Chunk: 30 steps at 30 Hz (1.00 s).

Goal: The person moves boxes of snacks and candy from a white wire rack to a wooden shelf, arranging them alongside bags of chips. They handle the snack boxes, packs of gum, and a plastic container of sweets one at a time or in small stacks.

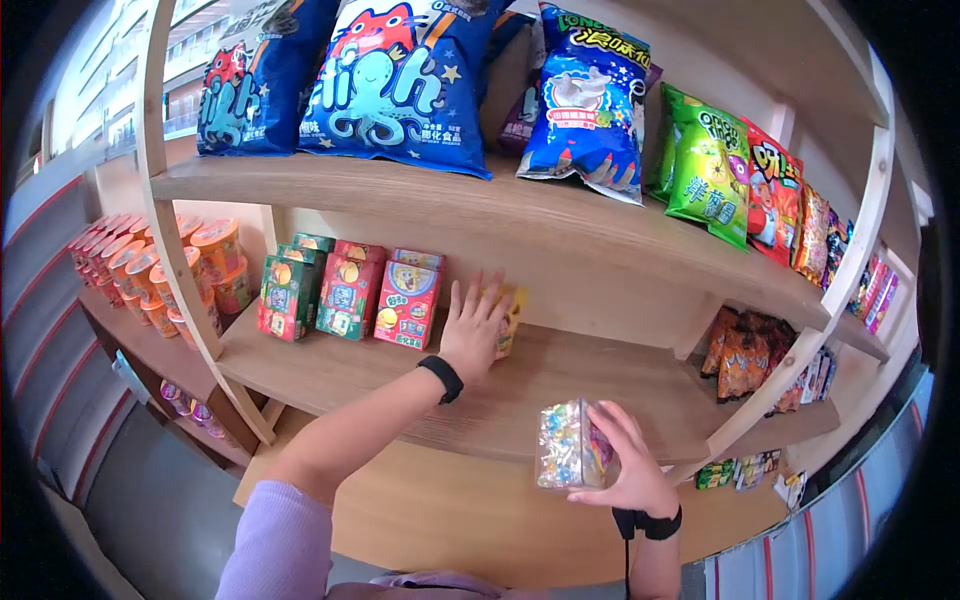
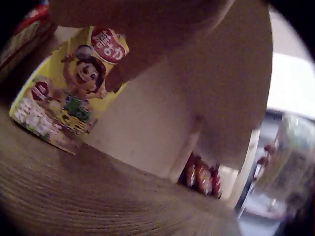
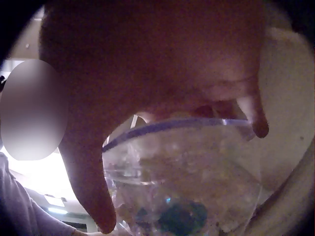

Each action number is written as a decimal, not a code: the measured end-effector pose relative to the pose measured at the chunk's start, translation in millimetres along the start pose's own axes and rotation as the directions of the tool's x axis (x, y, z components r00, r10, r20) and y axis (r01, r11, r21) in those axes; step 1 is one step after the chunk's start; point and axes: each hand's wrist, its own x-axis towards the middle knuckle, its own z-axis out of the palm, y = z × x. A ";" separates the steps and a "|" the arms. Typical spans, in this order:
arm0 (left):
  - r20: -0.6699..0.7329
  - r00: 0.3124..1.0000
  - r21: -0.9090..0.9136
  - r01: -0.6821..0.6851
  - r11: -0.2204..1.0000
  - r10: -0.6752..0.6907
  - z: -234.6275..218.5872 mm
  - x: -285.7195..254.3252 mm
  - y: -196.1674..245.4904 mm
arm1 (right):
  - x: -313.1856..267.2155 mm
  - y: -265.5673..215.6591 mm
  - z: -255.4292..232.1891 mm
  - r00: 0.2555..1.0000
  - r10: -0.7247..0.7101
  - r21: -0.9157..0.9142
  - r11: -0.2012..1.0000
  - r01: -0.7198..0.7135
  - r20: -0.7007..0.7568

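Note:
On the middle shelf, my left hand is at a yellow box and partly covers it, its fingers spread and fairly straight. The left wrist view shows the yellow box upright, with a cartoon child on its front and part of the hand overlapping its upper right edge. My right hand grips a clear plastic box of small wrapped candies, held in front of the shelf's edge. From the right wrist, the thumb and a finger span the clear box, which shows a purple edge.
Left of the yellow box stand red boxes and green boxes. Large chip bags fill the shelf above. Orange cups are stacked beyond the left post; brown snack bags sit near the right post.

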 end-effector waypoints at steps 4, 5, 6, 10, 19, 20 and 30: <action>0.204 0.979 0.321 -0.084 0.944 0.018 11.1 13.9 -2.8 | 13.5 1.5 -3.0 0.999 -0.012 -0.070 0.997 0.015 0.045; 0.268 0.963 0.315 -0.082 0.945 -0.005 21.5 13.8 -5.9 | 15.9 -1.0 -4.4 0.999 -0.007 -0.085 0.996 0.011 0.047; 0.330 0.943 0.311 -0.081 0.947 -0.028 22.9 14.6 -6.7 | 16.4 -3.0 -5.8 0.999 -0.002 -0.099 0.995 0.007 0.049; 0.465 0.880 0.344 -0.075 0.936 -0.101 16.9 18.8 -4.9 | 13.2 -0.5 -7.4 0.999 -0.004 -0.097 0.995 0.008 0.036; 0.631 0.740 0.388 -0.041 0.921 -0.232 5.9 30.9 -20.9 | 4.6 7.7 1.5 0.998 0.061 -0.065 0.996 -0.060 0.013; 0.633 0.739 0.388 -0.043 0.921 -0.232 13.4 30.5 -24.4 | 3.5 7.9 2.2 0.998 0.069 -0.059 0.996 -0.068 0.014; 0.553 0.818 0.265 -0.350 0.899 0.155 7.5 32.5 -36.2 | 5.6 24.6 5.5 0.998 0.053 -0.048 0.998 -0.051 0.043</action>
